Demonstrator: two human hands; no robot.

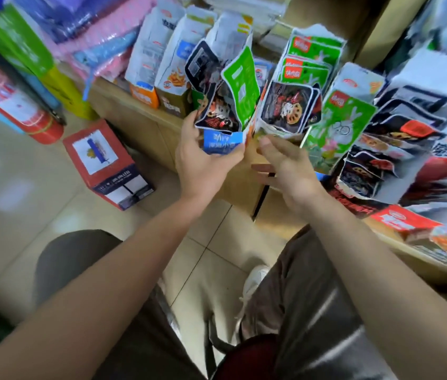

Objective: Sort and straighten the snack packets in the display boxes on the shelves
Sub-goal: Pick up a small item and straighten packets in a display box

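While the left hand (206, 163) wraps its thumb and fingers round the blue box (223, 142), the packets inside it stand up like cards in a fan. A black packet (218, 111) leans at the left side of the blue box, and a green packet (241, 83) sticks up taller in the middle. The hand probably grips the box low at the front so that it does not tip while the packets get pushed straight.

Just to the right of the blue box is the right hand (285, 165). Its fingers are straight and spread apart, and it holds nothing. Its thumb is very near the bottom of the next box (288, 108), which is full of black packets (the picture is too blurry to tell if it touches). It looks ready to pat or pick packets, so this job seems to be in the middle, not done.

Further right of the blue box stand green rabbit packets (337, 124). The blue box sits at the edge of a wooden shelf (145, 119). Down to the left of the blue box, a red carton (101, 157) stands on the floor.
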